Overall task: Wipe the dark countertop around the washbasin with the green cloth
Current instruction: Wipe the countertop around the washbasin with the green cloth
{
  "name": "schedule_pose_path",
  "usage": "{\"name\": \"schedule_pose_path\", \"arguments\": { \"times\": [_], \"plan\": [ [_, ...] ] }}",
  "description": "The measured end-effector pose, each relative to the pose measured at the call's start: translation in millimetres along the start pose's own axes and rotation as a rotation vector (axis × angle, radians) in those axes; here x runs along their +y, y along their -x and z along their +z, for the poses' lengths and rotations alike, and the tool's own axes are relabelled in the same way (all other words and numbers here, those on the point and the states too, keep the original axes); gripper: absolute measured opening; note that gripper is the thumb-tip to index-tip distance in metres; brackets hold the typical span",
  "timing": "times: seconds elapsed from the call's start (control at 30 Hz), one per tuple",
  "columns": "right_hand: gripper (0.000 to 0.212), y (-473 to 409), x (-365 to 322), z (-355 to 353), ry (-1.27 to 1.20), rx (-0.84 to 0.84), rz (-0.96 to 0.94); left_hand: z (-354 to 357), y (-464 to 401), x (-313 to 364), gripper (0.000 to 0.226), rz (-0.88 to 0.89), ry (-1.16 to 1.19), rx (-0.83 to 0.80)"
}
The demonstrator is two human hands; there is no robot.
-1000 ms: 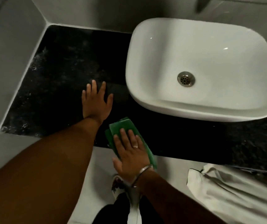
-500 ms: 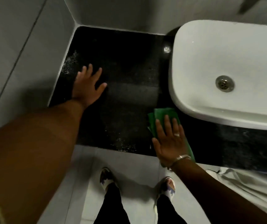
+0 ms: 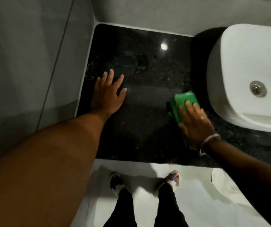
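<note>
The dark speckled countertop (image 3: 148, 66) fills the middle of the view, wedged into a grey wall corner. A white washbasin (image 3: 246, 66) sits on it at the right, its metal drain (image 3: 257, 88) showing. The folded green cloth (image 3: 182, 100) lies flat on the counter just left of the basin's near corner. My right hand (image 3: 195, 122) presses flat on the cloth, fingers pointing away from me, a ring and a bracelet on it. My left hand (image 3: 108, 94) rests palm down on the counter near its left edge, fingers spread, holding nothing.
Grey tiled walls (image 3: 33, 63) close off the counter at the left and back. Water specks dot the counter along the left wall. Below the counter's front edge lies pale floor (image 3: 148, 174) with my two feet (image 3: 116, 181) in sandals.
My view has swung left, so the basin sits farther right. My right hand slid the cloth away from the front edge, up beside the basin's corner. My left hand stays planted.
</note>
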State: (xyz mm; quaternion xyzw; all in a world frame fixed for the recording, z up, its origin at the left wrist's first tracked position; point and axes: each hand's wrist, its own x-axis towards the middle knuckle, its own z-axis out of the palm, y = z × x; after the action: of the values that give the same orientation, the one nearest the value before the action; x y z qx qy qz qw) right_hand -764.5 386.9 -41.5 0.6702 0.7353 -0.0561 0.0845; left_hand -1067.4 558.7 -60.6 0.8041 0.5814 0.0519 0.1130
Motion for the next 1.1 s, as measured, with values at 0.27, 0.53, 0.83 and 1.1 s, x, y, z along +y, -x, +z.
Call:
{"name": "schedule_pose_path", "arguments": {
  "times": [0.27,0.53,0.83,1.1],
  "plan": [
    [0.069,25.1,-124.3,9.2,-0.104,-0.022,-0.201,-2.7,2.1,1.2,0.057,0.002,0.02,0.002],
    [0.063,-60.6,-43.5,-5.1,-0.126,0.014,0.069,-2.3,2.1,3.3,0.062,-0.019,0.026,0.036],
    [0.062,-300.0,-128.4,-56.0,-0.197,0.031,0.069,4.0,1.2,5.2,0.079,-0.082,-0.03,0.099],
    [0.059,-257.1,-54.0,-52.3,-0.427,0.066,0.189,5.0,-0.9,6.4,0.081,-0.104,-0.044,0.045]
  ]
}}
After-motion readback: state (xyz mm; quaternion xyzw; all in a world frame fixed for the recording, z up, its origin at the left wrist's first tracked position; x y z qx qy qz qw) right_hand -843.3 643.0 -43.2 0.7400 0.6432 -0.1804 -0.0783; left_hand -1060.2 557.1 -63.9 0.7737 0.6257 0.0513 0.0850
